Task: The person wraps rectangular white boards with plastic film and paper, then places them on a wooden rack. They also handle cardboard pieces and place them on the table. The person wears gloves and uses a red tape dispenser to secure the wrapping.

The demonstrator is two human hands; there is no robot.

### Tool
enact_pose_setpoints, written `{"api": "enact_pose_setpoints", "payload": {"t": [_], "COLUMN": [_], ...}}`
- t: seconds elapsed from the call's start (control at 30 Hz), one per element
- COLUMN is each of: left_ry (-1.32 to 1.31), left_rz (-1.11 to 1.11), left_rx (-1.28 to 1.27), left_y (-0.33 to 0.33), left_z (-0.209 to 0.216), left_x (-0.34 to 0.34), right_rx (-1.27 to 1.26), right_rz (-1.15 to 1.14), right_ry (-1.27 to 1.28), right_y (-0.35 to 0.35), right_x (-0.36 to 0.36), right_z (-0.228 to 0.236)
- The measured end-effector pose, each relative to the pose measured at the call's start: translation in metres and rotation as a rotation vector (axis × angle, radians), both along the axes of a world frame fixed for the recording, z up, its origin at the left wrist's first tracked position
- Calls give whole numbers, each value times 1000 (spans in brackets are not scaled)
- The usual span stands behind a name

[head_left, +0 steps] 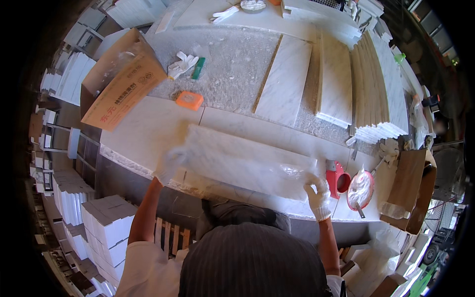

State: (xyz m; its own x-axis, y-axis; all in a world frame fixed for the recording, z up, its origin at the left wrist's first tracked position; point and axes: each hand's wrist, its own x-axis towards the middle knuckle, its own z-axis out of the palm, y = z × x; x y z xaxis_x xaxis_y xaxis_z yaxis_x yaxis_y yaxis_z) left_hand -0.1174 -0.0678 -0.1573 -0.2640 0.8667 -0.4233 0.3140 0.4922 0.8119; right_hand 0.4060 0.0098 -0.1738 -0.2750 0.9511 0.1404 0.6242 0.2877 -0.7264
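A long white marble slab (237,158) with grey veining lies lengthwise before me at the near side of the worktable. My left hand (169,164), in a white glove, is at the slab's left end, and motion smears its fingers. At the right end, my right hand (319,198), also gloved, has its fingers curled round the slab's corner. A shiny patch (293,171) shows on the slab near that hand; I cannot tell whether it is film or a reflection. Right of my right hand are a red tape dispenser (337,179) and a red bowl of white paste (360,189) with a tool in it.
An opened cardboard box (121,94) stands at the left, another box (406,190) at the right. Farther back lie an orange block-shaped thing (189,100), loose white gloves (183,65), a green strip (198,68) and a single slab (284,79). Stacked slabs (378,89) fill the right side.
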Motion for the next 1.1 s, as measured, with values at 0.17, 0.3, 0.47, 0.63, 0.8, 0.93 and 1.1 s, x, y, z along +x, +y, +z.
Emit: {"api": "enact_pose_setpoints", "payload": {"t": [0.17,0.3,0.47,0.63,0.8,0.93,1.1], "left_ry": [453,261,110,65,177,182,3], "left_rz": [-68,-93,-171,-168,-119,-95,94], "left_rx": [252,335,43,7,80,154,239], "left_y": [23,58,111,130,133,133,127], "left_z": [8,-24,-11,-16,-25,-22,-23], "left_x": [18,-22,-14,-18,-20,-11,-10], "right_rx": [-276,-174,-297,-234,-307,-260,-276], "right_rz": [-118,-38,-169,-236,-361,-347,-286], "right_ry": [270,92,167,435,558,595,650], "right_y": [13,40,65,71,83,97,101], "right_x": [-1,5,13,-4,-20,-24,-23], "right_z": [8,21,15,14,17,9,8]}}
